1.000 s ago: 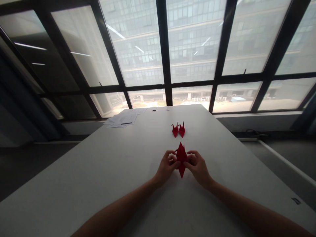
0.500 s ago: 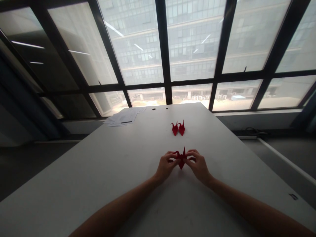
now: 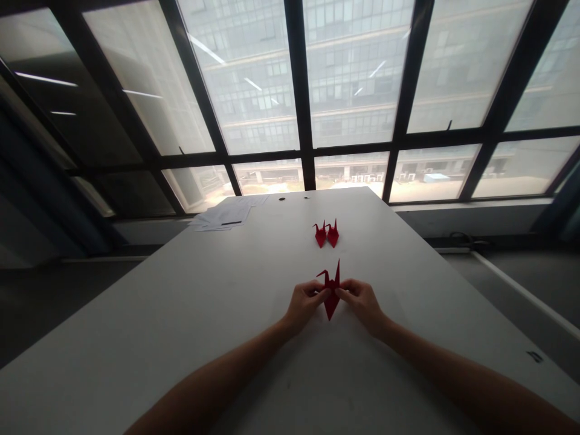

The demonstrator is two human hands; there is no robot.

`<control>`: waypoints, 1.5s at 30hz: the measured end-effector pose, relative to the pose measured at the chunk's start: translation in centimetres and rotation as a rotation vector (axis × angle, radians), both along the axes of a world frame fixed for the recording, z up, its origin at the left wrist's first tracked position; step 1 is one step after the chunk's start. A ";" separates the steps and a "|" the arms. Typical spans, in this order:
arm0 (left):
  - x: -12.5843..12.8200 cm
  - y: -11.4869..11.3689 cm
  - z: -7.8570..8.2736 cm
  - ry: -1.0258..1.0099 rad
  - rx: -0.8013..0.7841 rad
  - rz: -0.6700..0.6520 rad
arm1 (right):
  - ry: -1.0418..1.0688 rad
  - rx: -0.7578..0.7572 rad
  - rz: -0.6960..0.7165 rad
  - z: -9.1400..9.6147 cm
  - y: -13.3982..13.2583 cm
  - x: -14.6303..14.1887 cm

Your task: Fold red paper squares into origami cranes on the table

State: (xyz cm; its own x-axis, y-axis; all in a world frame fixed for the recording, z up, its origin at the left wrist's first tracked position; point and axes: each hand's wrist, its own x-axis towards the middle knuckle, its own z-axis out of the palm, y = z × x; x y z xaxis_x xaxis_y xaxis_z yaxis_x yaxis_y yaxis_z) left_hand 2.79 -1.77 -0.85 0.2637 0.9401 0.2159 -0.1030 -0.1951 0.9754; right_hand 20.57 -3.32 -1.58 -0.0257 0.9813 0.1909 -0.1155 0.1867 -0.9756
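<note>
White table (image 3: pixel 194 302) before windows (image 3: pixel 351 72), the nearest red paper crane (image 3: pixel 330 307) in the grip of left hand (image 3: pixel 302 305) and right hand (image 3: pixel 365 303)

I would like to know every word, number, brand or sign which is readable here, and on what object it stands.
No text can be read.
Papers on the white table: any print is too small and blurred.
Dark mark near the table's right edge: too blurred to tell whether it is a sign.
Held red crane and two red cranes beyond: no writing visible.
</note>
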 end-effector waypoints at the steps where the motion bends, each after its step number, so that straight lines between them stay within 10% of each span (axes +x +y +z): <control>1: 0.0 0.0 -0.1 -0.009 -0.007 -0.001 | 0.004 -0.002 0.001 0.0 0.0 0.0; 45: -0.5 0.7 -0.5 0.067 -0.036 -0.061 | 0.068 -0.103 0.029 0.1 -0.1 -0.1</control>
